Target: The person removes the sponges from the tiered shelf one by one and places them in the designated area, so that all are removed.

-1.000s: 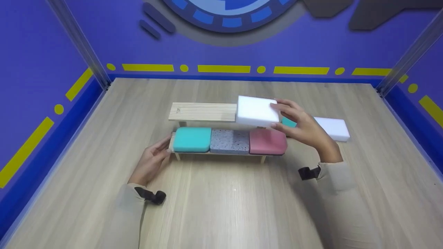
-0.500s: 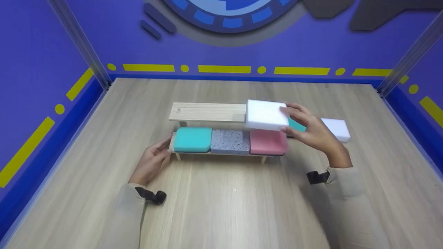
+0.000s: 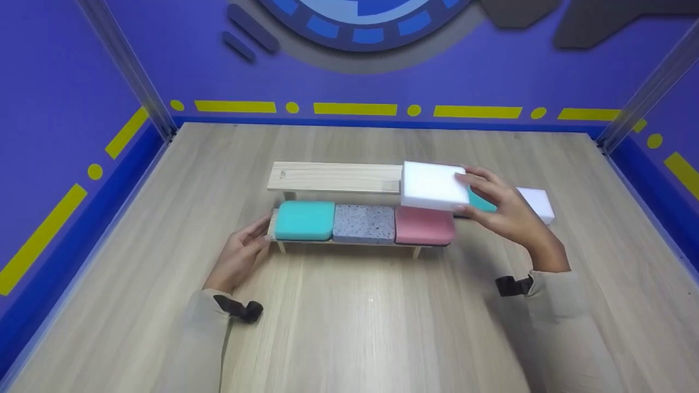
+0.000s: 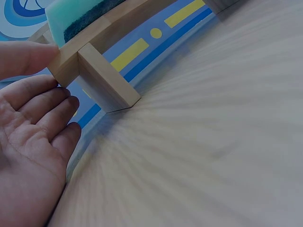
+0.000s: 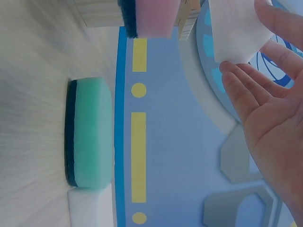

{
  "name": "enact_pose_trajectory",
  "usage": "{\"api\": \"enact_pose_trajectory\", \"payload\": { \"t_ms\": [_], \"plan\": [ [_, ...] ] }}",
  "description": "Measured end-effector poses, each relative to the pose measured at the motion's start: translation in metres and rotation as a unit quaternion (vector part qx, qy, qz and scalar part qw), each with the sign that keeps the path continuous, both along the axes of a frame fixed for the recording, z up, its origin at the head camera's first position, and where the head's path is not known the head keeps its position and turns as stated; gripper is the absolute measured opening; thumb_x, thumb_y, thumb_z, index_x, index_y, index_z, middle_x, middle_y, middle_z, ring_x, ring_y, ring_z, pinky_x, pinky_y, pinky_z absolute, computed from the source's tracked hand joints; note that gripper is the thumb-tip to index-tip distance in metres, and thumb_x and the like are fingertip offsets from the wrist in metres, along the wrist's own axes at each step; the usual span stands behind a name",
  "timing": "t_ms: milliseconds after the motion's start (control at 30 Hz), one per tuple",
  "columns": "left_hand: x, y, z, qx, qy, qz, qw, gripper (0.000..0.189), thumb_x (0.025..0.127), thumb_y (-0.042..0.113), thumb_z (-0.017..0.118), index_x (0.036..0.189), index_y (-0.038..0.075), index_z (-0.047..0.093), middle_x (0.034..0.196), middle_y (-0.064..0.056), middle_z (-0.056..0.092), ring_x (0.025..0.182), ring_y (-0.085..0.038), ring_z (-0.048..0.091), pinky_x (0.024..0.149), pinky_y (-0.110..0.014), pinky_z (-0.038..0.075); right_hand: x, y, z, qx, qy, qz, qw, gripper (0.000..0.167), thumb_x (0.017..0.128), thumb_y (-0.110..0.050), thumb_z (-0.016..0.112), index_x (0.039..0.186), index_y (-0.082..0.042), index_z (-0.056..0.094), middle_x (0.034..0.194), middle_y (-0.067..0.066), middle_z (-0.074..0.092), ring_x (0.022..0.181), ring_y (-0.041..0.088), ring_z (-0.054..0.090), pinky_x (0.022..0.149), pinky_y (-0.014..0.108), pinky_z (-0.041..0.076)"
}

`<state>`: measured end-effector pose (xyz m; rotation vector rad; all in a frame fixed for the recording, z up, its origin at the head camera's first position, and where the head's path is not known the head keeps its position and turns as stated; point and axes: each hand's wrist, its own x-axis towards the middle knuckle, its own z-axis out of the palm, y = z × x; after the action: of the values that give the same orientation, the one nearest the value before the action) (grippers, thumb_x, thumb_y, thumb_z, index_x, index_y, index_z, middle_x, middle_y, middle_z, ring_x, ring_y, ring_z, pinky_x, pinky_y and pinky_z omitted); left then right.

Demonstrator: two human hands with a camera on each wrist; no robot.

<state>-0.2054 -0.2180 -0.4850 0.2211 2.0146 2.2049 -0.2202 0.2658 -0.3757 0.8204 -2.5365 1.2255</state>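
My right hand (image 3: 502, 204) pinches a white sponge block (image 3: 434, 185) by its right end, thumb on one side and fingers on the other. In the right wrist view, the block (image 5: 236, 33) hangs above the table level. It overlaps the right end of the rear board of a two-tier wooden rack (image 3: 336, 177). On the front board sit a teal scrub sponge (image 3: 304, 220), a grey speckled block (image 3: 363, 224) and a pink scrub sponge (image 3: 425, 226). My left hand (image 3: 238, 255) pinches the rack's left end, thumb over the wood (image 4: 71, 61) and fingers below.
Right of the rack, another teal scrub sponge (image 3: 481, 201) lies on the table, partly behind my right hand. A second white block (image 3: 538, 203) stands beside it. Blue panels (image 3: 349, 82) with yellow marks enclose the back and sides of the wood-grain table (image 3: 349, 327).
My right hand has moved right and slightly toward me, carrying the white sponge block and uncovering more of the rear board. My left hand stays at the rack's end.
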Motion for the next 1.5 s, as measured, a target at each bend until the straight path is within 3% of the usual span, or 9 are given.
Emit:
{"api": "enact_pose_trajectory", "payload": {
  "t_ms": [100,233,333,433,500,1500],
  "plan": [
    [0.0,0.0,0.001,-0.008,-0.001,0.006,1.0,0.057,0.096,0.004,0.052,0.148,-0.002,0.03,0.158,-0.014,0.026,0.146,-0.023,0.024,0.108,-0.013,0.035,0.001,0.003,0.0,0.007,0.007,-0.004,0.9999,0.055,0.083,-0.001,0.072,0.134,-0.002,0.055,0.145,0.022,0.041,0.132,0.04,0.042,0.103,0.002,0.032],
    [-0.001,0.002,0.0,0.029,-0.007,0.005,0.9995,0.056,0.096,0.0,0.05,0.148,-0.004,0.028,0.157,-0.017,0.025,0.146,-0.025,0.022,0.107,-0.014,0.038,0.003,0.008,-0.001,0.021,0.016,-0.014,0.9996,0.055,0.083,-0.002,0.072,0.135,-0.005,0.055,0.145,0.02,0.042,0.13,0.034,0.044,0.103,0.002,0.032],
    [-0.001,0.003,0.0,0.06,-0.009,0.0,0.9982,0.057,0.096,-0.003,0.049,0.147,-0.007,0.026,0.157,-0.02,0.023,0.147,-0.027,0.021,0.106,-0.015,0.039,0.004,0.014,-0.001,0.026,0.021,-0.022,0.9992,0.056,0.083,-0.002,0.072,0.136,-0.007,0.055,0.145,0.018,0.043,0.13,0.014,0.045,0.103,0.002,0.033],
    [-0.001,0.003,0.0,0.051,-0.007,0.002,0.9987,0.057,0.095,-0.003,0.049,0.148,-0.007,0.026,0.157,-0.019,0.023,0.146,-0.027,0.021,0.106,-0.014,0.039,0.006,0.019,-0.002,0.019,0.023,-0.021,0.9994,0.056,0.083,0.001,0.071,0.136,-0.006,0.054,0.144,0.019,0.043,0.127,-0.005,0.042,0.103,0.003,0.033],
    [-0.001,0.003,0.001,0.044,-0.009,0.006,0.999,0.057,0.095,-0.002,0.049,0.148,-0.006,0.027,0.157,-0.019,0.024,0.146,-0.026,0.022,0.106,-0.014,0.038,0.007,0.021,-0.002,0.005,0.018,-0.015,0.9997,0.056,0.082,0.003,0.07,0.135,-0.003,0.054,0.144,0.021,0.042,0.125,-0.011,0.04,0.103,0.004,0.034],
    [0.0,0.002,0.002,0.023,-0.015,0.002,0.9996,0.058,0.096,0.002,0.051,0.148,-0.003,0.027,0.157,-0.016,0.025,0.146,-0.024,0.024,0.107,-0.014,0.037,0.02,0.046,-0.013,-0.019,-0.006,-0.04,0.999,0.056,0.081,0.006,0.07,0.134,0.002,0.053,0.144,0.022,0.04,0.127,-0.011,0.036,0.101,0.005,0.037]
  ]
}}
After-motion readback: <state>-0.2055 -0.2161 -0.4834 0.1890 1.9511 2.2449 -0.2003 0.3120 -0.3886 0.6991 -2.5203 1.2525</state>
